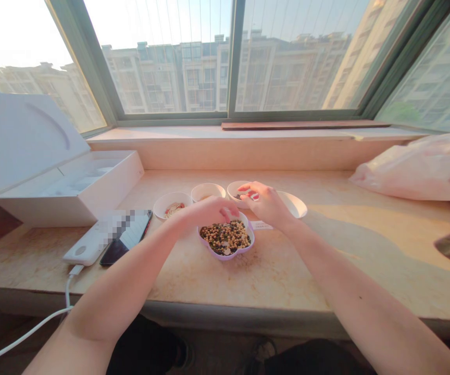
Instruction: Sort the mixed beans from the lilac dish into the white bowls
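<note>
Left hand (208,213) with fingers curled, partly closed, at the rim of a purple dish (235,253) of mixed beans (225,236); any grip unclear. Right hand (264,204) half closed, fingertips (250,190) in a small white bowl (234,188) of dark beans; contents of the fingers hidden. Dish on the counter (279,281), just below the bowl.

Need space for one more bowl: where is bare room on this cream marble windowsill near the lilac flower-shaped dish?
Bare marble lies in front of the lilac dish, and between the white oval plate and pink plastic bag. Crowded: behind the dish, around three small white bowls, your left hand and right hand, and by the white power bank and black phone.
</note>
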{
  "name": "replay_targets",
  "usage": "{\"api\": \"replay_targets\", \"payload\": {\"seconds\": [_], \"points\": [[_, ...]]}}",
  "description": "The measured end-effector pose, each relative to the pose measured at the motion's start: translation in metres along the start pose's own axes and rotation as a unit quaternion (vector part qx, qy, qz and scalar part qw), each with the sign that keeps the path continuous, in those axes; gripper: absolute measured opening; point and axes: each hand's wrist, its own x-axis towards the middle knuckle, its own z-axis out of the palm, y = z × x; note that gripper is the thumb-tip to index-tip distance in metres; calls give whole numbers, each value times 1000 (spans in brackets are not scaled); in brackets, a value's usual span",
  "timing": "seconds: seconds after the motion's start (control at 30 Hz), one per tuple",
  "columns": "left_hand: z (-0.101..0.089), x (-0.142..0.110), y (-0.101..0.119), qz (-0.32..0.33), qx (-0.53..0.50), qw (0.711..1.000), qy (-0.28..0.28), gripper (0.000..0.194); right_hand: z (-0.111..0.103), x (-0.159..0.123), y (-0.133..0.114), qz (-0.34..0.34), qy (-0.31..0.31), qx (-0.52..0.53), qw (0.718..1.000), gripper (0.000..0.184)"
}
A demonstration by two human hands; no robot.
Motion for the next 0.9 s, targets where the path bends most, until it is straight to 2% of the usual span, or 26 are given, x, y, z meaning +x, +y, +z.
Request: {"api": "replay_targets", "payload": {"seconds": [0.13, 0.27, 0.53, 0.7, 0.9], "points": [[-6, -1, -6, -7, -199, 979, 35, 38, -1, -1, -1, 6, -5, -7, 1000, 22], [-13, -5, -4, 3, -300, 952, 59, 39, -1, -3, -1, -2, -7, -10, 1000, 21], [-22, -13, 17, -83, -299, 946, 89, 48, -3, -3, -6, -4, -8, -15, 1000, 19], [-20, -11, 16, -82, -337, 931, 115, 51, -6, -3, -9, 8, 3, -14, 1000, 18], [-12, -8, 18, -60, -350, 924, 140, 54, -3, -6, -18, 18, -89, 107, 990, 30]]}}
